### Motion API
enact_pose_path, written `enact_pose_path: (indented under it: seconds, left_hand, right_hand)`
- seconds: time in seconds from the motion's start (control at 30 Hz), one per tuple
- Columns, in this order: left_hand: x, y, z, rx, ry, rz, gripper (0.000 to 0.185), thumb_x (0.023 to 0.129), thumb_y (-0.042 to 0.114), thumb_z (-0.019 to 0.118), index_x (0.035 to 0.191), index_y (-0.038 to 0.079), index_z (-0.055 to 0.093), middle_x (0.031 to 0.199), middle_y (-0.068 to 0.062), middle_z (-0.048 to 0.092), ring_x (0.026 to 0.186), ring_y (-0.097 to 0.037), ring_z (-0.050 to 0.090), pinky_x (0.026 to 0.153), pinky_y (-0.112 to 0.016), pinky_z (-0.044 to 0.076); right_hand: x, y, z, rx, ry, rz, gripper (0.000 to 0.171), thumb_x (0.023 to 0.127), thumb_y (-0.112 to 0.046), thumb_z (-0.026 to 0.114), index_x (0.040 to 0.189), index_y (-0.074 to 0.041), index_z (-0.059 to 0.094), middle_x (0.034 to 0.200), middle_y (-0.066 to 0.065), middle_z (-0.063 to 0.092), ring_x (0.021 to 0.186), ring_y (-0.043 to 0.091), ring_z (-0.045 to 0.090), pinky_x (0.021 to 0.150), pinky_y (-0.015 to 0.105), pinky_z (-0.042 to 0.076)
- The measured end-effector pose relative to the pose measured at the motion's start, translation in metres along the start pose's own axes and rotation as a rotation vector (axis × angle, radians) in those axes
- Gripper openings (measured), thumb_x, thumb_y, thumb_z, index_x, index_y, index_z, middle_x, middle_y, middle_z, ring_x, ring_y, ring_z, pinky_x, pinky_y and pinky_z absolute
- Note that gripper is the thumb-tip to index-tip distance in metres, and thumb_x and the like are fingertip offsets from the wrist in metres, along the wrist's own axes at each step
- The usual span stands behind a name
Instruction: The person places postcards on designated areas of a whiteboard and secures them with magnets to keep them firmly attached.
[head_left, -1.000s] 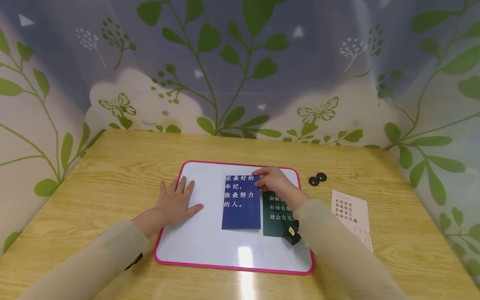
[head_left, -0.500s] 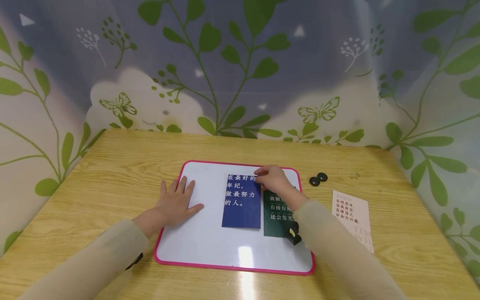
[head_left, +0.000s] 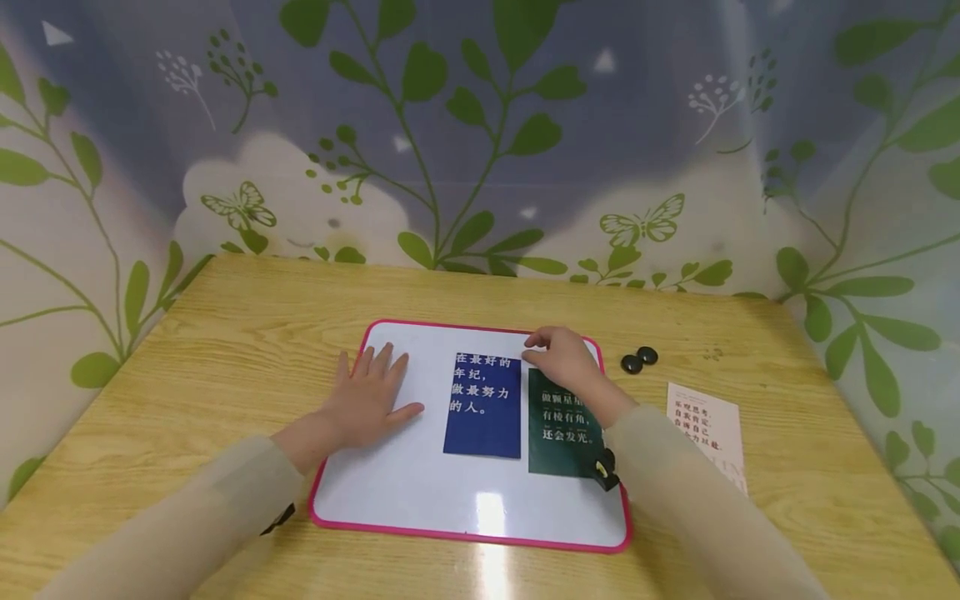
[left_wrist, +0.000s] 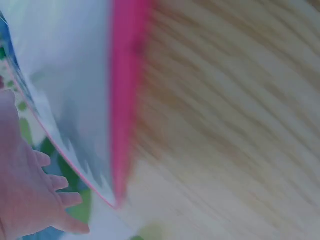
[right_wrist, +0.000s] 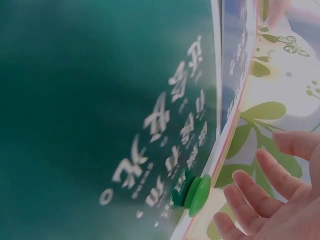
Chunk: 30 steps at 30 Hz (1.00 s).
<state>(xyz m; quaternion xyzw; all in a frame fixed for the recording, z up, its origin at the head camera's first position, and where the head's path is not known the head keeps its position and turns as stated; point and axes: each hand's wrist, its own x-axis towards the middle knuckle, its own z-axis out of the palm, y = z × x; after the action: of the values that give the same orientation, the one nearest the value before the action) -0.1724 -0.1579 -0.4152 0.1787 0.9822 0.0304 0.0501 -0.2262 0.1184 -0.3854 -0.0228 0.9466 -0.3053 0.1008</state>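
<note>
A pink-framed whiteboard (head_left: 345, 500) lies on the wooden table (head_left: 247, 325). On it a blue card (head_left: 483, 408) and a green card (head_left: 558, 429) with white writing lie side by side. My left hand (head_left: 371, 396) rests flat on the board, left of the blue card, fingers spread. My right hand (head_left: 558, 357) hovers at the green card's top edge with fingers loosely curled and nothing in them. In the right wrist view a green magnet (right_wrist: 194, 194) sits on the green card (right_wrist: 90, 100) near its top edge, a little apart from my fingers (right_wrist: 260, 200).
Two black round magnets (head_left: 639, 360) lie on the table just right of the board. A pale pink card (head_left: 705, 425) lies further right. Leaf-patterned walls (head_left: 480, 150) close in the table on three sides. The left wrist view is blurred, showing the pink frame (left_wrist: 125, 100) and wood.
My right hand has moved right, from the blue card's upper right corner to the top of the green card. My left hand has slid slightly right on the board.
</note>
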Motion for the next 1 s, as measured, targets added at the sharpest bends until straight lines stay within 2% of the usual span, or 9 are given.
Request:
enact_pose_path:
  seconds: [0.1,0.2,0.33,0.47,0.6,0.67,0.87,1.0]
  left_hand:
    - [0.001,0.012,-0.002,-0.017,0.034,0.069,0.076,0.092,0.056,0.044,0.145,0.004,0.031,0.151,-0.023,0.027,0.138,-0.046,0.024,0.106,-0.07,0.009]
    - [0.003,0.022,-0.003,-0.025,0.033,0.13,0.075,0.092,0.056,0.043,0.145,0.005,0.03,0.151,-0.022,0.026,0.138,-0.045,0.023,0.107,-0.07,0.008]
    - [0.008,0.033,-0.004,-0.033,0.028,0.177,0.075,0.092,0.057,0.043,0.146,0.007,0.03,0.153,-0.02,0.025,0.139,-0.045,0.021,0.107,-0.069,0.007]
    - [0.012,0.042,-0.005,-0.024,0.015,0.194,0.074,0.091,0.058,0.043,0.146,0.01,0.03,0.153,-0.018,0.025,0.14,-0.043,0.021,0.108,-0.068,0.007]
    - [0.014,0.053,-0.003,0.015,-0.026,0.219,0.075,0.091,0.061,0.04,0.147,0.012,0.029,0.153,-0.016,0.025,0.141,-0.042,0.019,0.109,-0.066,0.007]
    - [0.015,0.058,-0.001,0.022,-0.046,0.233,0.076,0.091,0.062,0.04,0.148,0.013,0.028,0.154,-0.016,0.024,0.142,-0.041,0.018,0.11,-0.066,0.006]
    - [0.016,0.068,0.007,0.057,-0.1,0.239,0.073,0.091,0.061,0.039,0.148,0.017,0.028,0.154,-0.014,0.025,0.142,-0.039,0.018,0.111,-0.064,0.005]
    - [0.013,0.068,0.01,0.082,-0.117,0.234,0.072,0.092,0.062,0.038,0.148,0.018,0.028,0.154,-0.014,0.024,0.143,-0.038,0.018,0.111,-0.064,0.006]
  right_hand:
    - [0.0,0.003,-0.001,-0.011,0.009,-0.011,0.031,0.09,-0.024,0.059,0.114,-0.006,0.064,0.128,0.016,0.058,0.119,0.033,0.051,0.1,0.047,0.041]
    - [-0.001,0.006,-0.003,-0.022,0.022,-0.023,0.031,0.09,-0.024,0.058,0.114,-0.005,0.064,0.127,0.017,0.058,0.12,0.034,0.051,0.1,0.048,0.041]
    - [-0.004,0.008,-0.008,-0.02,0.032,-0.033,0.032,0.091,-0.024,0.057,0.115,-0.004,0.063,0.128,0.017,0.058,0.121,0.035,0.05,0.101,0.049,0.04]
    - [-0.006,0.012,-0.011,-0.03,0.043,-0.035,0.031,0.092,-0.024,0.057,0.115,-0.004,0.063,0.129,0.017,0.057,0.118,0.033,0.052,0.1,0.049,0.04]
    - [-0.008,0.014,-0.015,-0.043,0.05,-0.025,0.032,0.091,-0.024,0.057,0.116,-0.004,0.062,0.128,0.017,0.058,0.106,0.03,0.055,0.095,0.047,0.043]
    - [-0.008,0.016,-0.017,-0.045,0.05,-0.019,0.033,0.091,-0.024,0.058,0.117,-0.004,0.062,0.129,0.017,0.057,0.105,0.029,0.055,0.094,0.047,0.043]
    - [-0.01,0.023,-0.022,-0.048,0.045,-0.044,0.032,0.09,-0.023,0.059,0.116,-0.004,0.063,0.133,0.02,0.053,0.123,0.035,0.047,0.103,0.05,0.037]
    - [-0.012,0.031,-0.027,-0.086,0.047,-0.066,0.032,0.091,-0.022,0.058,0.116,-0.003,0.062,0.134,0.022,0.051,0.129,0.039,0.042,0.106,0.053,0.033]
